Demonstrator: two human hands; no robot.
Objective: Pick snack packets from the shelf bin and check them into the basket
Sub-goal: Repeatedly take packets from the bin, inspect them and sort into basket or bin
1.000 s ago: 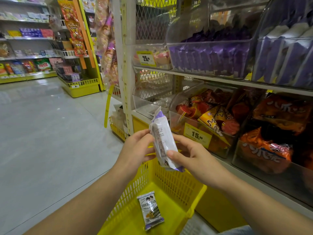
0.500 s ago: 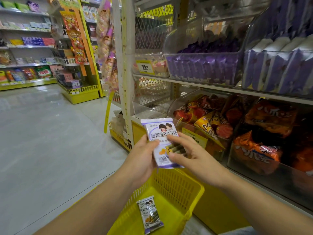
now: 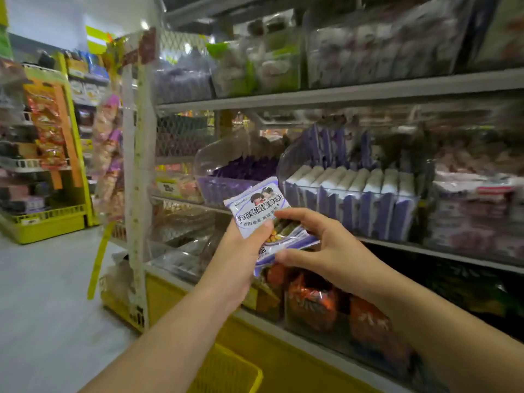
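both hands pinch one snack packet (image 3: 262, 214), left hand (image 3: 239, 251) at its side, right hand (image 3: 326, 245) at its lower edge, face up, likely for checking above the basket (image 3: 226, 373)

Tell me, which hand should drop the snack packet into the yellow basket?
Probably the left hand: it grips the packet, and the basket sits nearer its forearm. The right hand only pinches an edge.

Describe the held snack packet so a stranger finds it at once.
On the grey metal shelf stands a clear plastic bin of upright purple-and-white packets. In front of it, the left hand and right hand hold one white-and-purple packet. Only this one shows its cartoon-printed front.
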